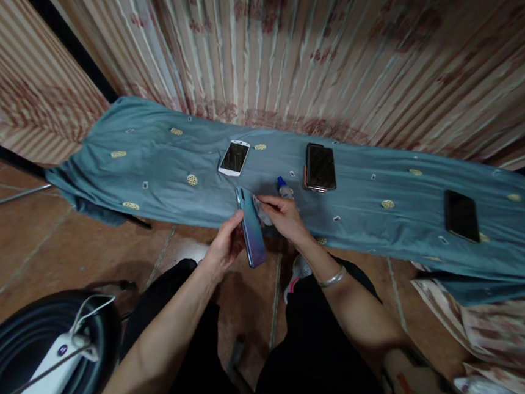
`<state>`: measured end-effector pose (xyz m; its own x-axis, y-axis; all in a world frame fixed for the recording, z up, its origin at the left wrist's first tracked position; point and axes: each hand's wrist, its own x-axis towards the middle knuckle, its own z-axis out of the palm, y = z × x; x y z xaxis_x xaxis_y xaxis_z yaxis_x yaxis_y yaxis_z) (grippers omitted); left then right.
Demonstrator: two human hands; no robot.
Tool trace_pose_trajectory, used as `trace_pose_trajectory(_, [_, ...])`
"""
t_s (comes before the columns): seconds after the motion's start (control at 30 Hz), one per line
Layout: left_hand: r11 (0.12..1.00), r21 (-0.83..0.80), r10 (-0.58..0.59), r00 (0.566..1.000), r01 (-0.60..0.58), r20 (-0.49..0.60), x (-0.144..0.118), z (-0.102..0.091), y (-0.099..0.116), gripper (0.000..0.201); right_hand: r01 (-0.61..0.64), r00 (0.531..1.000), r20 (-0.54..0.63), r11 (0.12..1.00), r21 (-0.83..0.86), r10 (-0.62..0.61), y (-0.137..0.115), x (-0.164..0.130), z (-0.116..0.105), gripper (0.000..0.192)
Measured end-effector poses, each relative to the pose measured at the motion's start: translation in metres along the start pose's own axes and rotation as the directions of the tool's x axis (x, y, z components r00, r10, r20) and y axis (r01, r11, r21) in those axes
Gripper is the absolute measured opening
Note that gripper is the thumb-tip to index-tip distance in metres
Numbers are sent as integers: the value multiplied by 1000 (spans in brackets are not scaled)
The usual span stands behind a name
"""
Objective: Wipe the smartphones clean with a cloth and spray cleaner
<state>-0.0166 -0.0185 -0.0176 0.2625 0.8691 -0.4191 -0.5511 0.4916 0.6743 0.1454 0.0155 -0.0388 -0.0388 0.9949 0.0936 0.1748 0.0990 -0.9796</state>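
Note:
My left hand is closed round the lower left edge of a smartphone with a shiny blue-to-purple back. The phone is held upright, its camera lenses at the top left. Beside its right edge, the fingers of my right hand pinch a small whitish cloth, partly hidden by the fingers. Just behind that hand lies a small clear bottle with a blue cap; the hand covers its lower part. Farther back on the blue-green cloth cover rests a white smartphone, dark screen up.
Two stacked dark phones lie right of the bottle, and a black phone is farther right. Pleated curtains hang behind. At lower left, a white power strip rests on a coiled black hose. Tiled floor shows below.

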Motion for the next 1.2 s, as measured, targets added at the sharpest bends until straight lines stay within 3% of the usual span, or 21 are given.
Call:
trace_pose_trajectory(0.33, [999, -9, 38, 999, -38, 29, -2, 1, 7, 38, -112, 994, 21, 988, 106, 111, 0, -1, 2, 21])
trace_pose_trajectory(0.53, [998, -39, 52, 998, -51, 29, -3, -1, 7, 30, -166, 984, 102, 970, 175, 149, -7, -4, 1, 20])
trace_pose_trajectory(1.0, [995, -57, 77, 997, -77, -1, 0, 4, 15, 24, -121, 982, 159, 985, 121, 101, -12, -8, 1, 22])
trace_pose_trajectory(1.2, [998, -29, 63, 998, -64, -25, 2, 1, 14, 27, -93, 991, 107, 994, 60, 87, -10, -8, 4, 20])
